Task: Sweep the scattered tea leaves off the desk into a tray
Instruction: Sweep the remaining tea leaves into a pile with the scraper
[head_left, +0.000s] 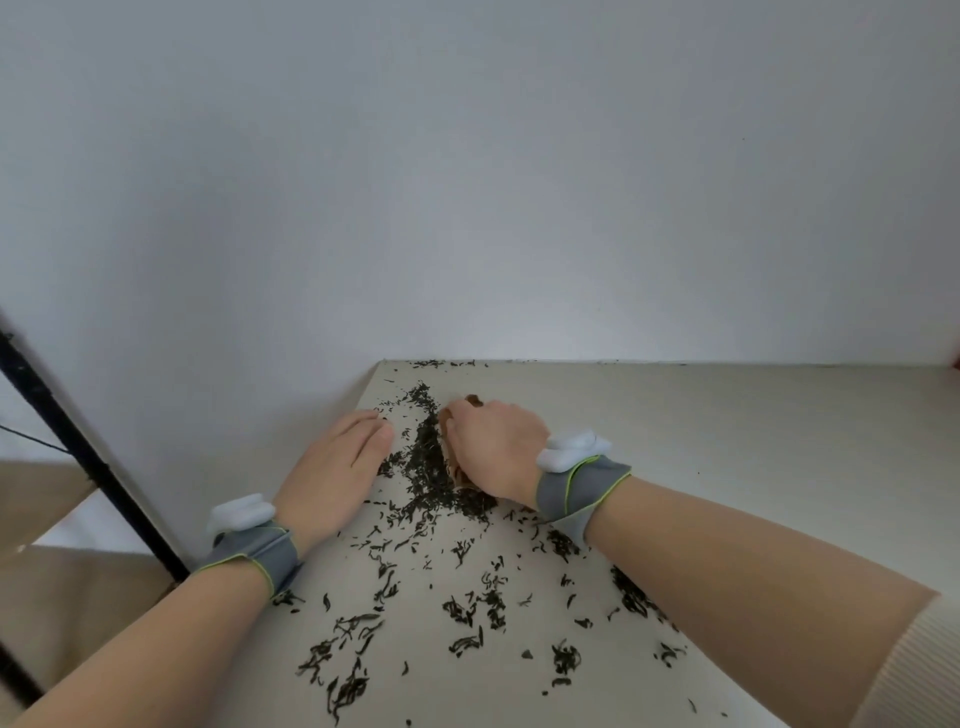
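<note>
Dark tea leaves (431, 467) lie scattered over a pale desk (727, 467), gathered in a thick line near the desk's left edge. My right hand (493, 447) is closed around a small brown tool (453, 457), mostly hidden under the hand, its lower edge touching that line of leaves. My left hand (337, 467) lies flat and open on the desk by the left edge, just left of the pile, holding nothing. Loose leaves (467, 613) spread across the near part of the desk between my forearms. No tray is in view.
A white wall rises right behind the desk. The desk's left edge runs diagonally beside my left hand. A black metal bar (78, 447) slants down at the left, with beige surfaces (62, 597) below it.
</note>
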